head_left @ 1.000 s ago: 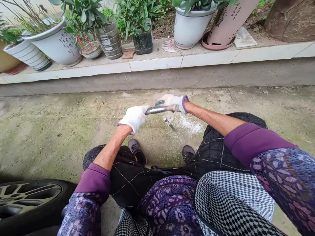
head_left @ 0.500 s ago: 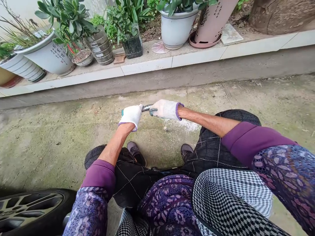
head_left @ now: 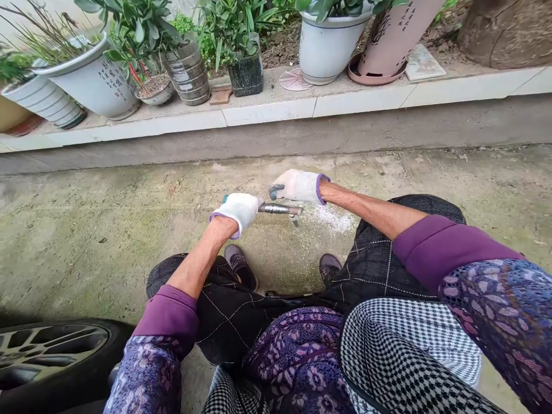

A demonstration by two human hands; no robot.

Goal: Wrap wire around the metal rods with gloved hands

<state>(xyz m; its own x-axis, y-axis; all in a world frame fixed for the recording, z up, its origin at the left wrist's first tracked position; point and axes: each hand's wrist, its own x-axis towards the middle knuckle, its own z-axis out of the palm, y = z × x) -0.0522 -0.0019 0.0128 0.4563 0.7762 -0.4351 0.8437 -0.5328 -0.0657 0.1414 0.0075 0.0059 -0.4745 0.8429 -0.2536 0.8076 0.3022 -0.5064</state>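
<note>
Wire-bound rod (head_left: 278, 209), in the head view, lies crosswise in the air in front of the person, its silvery wound stretch uncovered and its brownish free end pointing to the right. The left hand (head_left: 240, 210), in a white knit glove with a purple edge, is clenched around the rod's left part; its fingers are mostly hidden behind the back of the glove, and the thumb side sits where the rod comes out. The right hand (head_left: 297, 185), gloved likewise, appears just beyond the rod, its grey-coated fingertips (head_left: 276, 191) bent downward near the wound stretch, with a narrow gap between them and the metal; the fingers are loosely curled and let go of the rod, with nothing visible in them. Directly below the free end in the view shows a small upright peg (head_left: 294, 220), partly covered by the rod; whether the two touch cannot be told. White powder (head_left: 335, 219) is scattered on the concrete ground (head_left: 129, 230) to the peg's right. The two shoes (head_left: 236, 259) stand on either side, nearer the body.
</note>
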